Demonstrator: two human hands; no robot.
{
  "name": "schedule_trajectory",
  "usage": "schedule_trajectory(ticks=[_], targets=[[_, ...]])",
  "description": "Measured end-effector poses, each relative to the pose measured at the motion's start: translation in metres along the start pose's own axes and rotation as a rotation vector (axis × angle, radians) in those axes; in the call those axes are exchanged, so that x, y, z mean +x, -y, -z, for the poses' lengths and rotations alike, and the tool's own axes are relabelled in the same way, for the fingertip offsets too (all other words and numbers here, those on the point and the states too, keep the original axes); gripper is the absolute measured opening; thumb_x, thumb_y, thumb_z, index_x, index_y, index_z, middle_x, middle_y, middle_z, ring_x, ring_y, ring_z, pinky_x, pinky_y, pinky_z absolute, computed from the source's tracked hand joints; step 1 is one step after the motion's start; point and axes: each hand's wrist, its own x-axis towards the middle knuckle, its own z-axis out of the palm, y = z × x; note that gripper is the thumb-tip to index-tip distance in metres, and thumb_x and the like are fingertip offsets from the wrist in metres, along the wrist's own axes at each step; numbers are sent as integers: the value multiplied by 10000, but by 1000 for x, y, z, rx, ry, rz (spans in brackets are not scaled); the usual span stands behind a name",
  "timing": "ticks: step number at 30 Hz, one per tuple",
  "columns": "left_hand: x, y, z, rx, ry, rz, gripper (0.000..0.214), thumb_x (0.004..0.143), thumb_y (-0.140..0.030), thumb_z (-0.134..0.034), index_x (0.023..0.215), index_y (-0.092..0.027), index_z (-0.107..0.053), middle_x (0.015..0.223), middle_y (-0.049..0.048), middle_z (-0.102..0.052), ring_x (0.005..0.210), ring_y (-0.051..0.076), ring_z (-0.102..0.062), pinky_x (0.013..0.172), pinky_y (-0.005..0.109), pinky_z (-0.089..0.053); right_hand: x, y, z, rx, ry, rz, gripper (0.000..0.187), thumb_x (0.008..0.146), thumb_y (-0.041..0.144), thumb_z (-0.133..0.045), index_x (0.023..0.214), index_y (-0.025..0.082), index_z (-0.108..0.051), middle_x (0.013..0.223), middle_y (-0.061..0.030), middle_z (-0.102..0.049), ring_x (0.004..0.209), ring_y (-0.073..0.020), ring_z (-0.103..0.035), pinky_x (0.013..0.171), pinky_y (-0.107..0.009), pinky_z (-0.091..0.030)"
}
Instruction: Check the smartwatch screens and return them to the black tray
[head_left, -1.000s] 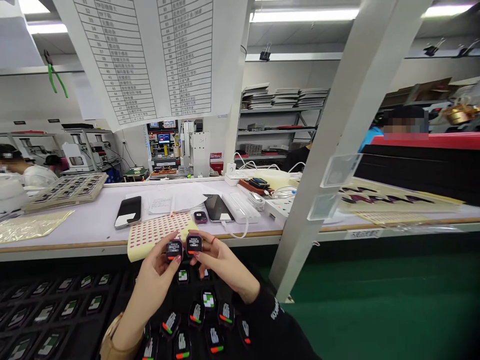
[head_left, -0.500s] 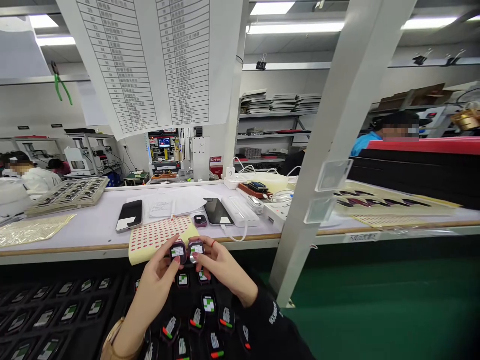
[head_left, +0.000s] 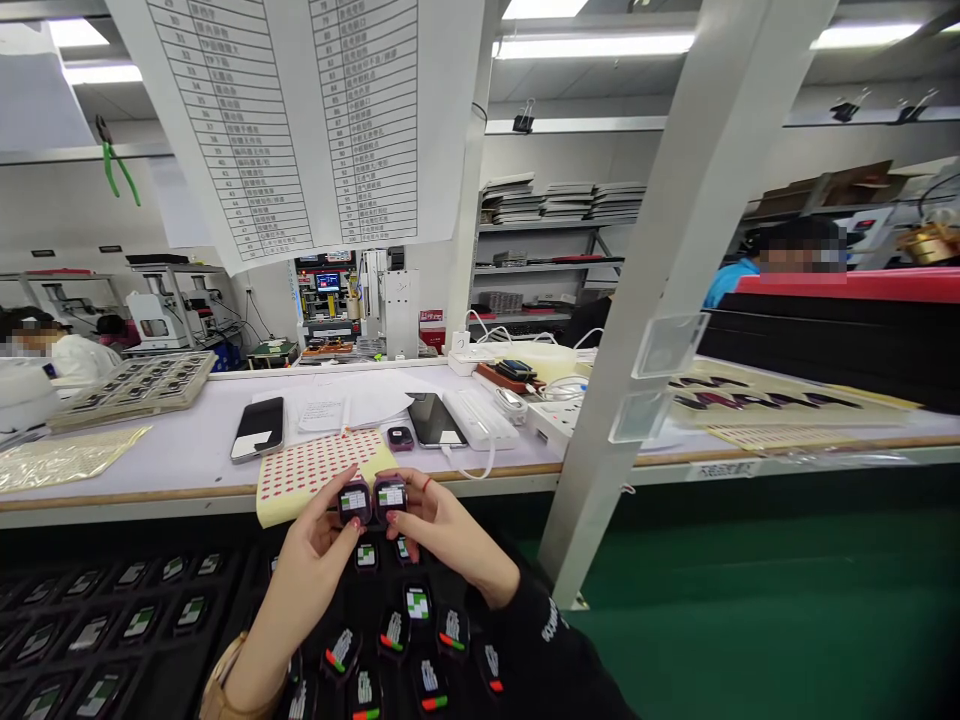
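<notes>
My left hand (head_left: 311, 560) grips a small dark smartwatch body (head_left: 353, 500) whose lit screen shows white and green blocks. My right hand (head_left: 442, 530) holds a second, matching watch body (head_left: 391, 495) pressed side by side against the first. Both are raised just above a black tray (head_left: 150, 620) filled with several more lit watch bodies (head_left: 417, 603). A yellow sheet of red dot stickers (head_left: 315, 468) hangs over the bench edge right behind my fingers.
On the white bench (head_left: 187, 450) lie two phones (head_left: 259, 428), papers, another watch body (head_left: 400, 437), a white power bank with cable (head_left: 480, 418) and a power strip. A slanted white post (head_left: 660, 280) rises at right. Other people sit far left and far right.
The screens of the two held watches changed from dark text pages to white-and-green pages. My hands stayed nearly in place, shifting only slightly with the view.
</notes>
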Motion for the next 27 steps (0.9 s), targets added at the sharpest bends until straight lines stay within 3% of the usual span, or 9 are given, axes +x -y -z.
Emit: schedule_trajectory(ticks=[13,27], targets=[[1,4,3,15,30,-29,539,863,-359,-686,1368,-261,-523,1343,37,-611,1150,202,-602,943,266,-517,-2,3,1,42,93,50,462,824,255,-752,1226,166,-543,934,-55,-628,757,-171,-633,445,-129,-513],[0,-1,3,16,19,-17,558,839,-360,-689,1347,-221,-503,1372,50,-582,1189,185,-583,920,233,-515,-2,1,4,64,121,61,562,857,417,-821,1287,191,-540,1004,-68,-630,789,-174,-644,474,-135,-544]])
